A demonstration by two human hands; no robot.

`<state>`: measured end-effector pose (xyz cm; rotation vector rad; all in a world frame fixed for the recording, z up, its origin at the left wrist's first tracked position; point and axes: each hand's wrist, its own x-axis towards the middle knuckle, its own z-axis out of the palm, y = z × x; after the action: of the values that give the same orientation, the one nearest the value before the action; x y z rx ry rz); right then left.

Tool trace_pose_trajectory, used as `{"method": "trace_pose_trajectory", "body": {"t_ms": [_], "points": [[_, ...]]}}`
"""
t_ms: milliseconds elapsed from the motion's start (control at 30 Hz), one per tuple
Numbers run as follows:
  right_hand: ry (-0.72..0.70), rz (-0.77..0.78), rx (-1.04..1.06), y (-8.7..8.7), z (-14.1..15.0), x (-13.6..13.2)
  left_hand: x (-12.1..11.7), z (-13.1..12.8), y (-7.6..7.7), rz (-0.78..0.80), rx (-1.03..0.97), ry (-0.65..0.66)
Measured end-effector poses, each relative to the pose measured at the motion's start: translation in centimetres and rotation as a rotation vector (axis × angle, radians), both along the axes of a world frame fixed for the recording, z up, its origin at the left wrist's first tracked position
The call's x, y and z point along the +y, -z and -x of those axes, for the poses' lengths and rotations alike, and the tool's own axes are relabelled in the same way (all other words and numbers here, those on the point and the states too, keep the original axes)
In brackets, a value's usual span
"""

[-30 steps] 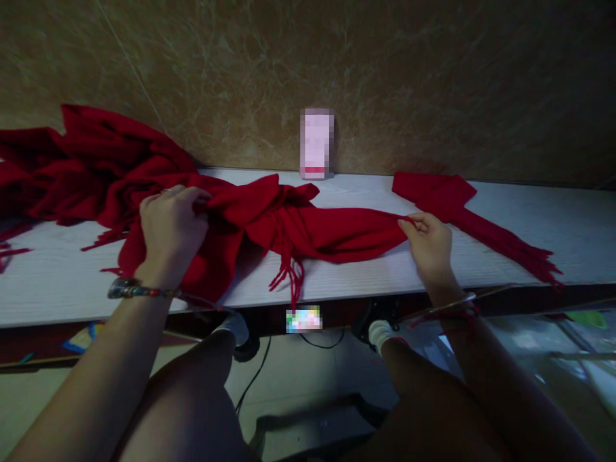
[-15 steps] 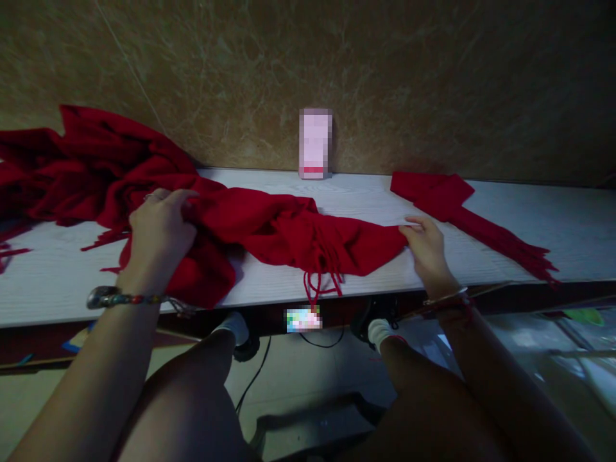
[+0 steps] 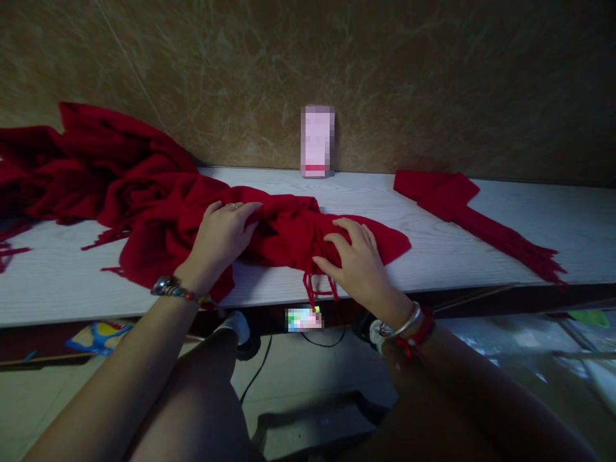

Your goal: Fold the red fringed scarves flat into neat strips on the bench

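A long red fringed scarf lies bunched along the white shelf, its pointed right end flat on the surface. My left hand rests on the folds left of the scarf's middle, thumb and index finger apart; the other fingertips are hidden. Over the fringe near the right end, my right hand lies with its fingers spread, touching the cloth. Red tassels hang toward the shelf's front edge beside it.
A heap of red cloth covers the left of the white shelf. A folded red fringed scarf lies to the right. A blurred-out pink object leans on the marbled wall. My legs are below the shelf.
My right hand has let go of the scarf's right tip and moved left onto the fringe. My left hand has slid right along the scarf toward its middle.
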<state>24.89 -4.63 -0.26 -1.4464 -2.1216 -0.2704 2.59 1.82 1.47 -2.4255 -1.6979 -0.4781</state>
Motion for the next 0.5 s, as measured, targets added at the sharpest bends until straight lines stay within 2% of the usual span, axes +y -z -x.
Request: {"method": "trace_pose_trajectory", "body": {"t_ms": [133,333,433,500], "points": [[0.005,0.000,0.029,0.6,0.4,0.6,0.2,0.3,0.3,-0.014,-0.021,0.019],[-0.065,0.034,0.176,0.7,0.5,1.4,0.4,0.6,2.5,0.055,0.065,-0.009],[-0.041,-0.022,0.320,-0.1,-0.9,1.8,0.7,1.3,3.0,0.086,0.088,-0.028],[0.035,-0.087,0.423,-0.6,-2.8,2.2,0.7,2.0,3.2,0.088,0.094,-0.036]]}}
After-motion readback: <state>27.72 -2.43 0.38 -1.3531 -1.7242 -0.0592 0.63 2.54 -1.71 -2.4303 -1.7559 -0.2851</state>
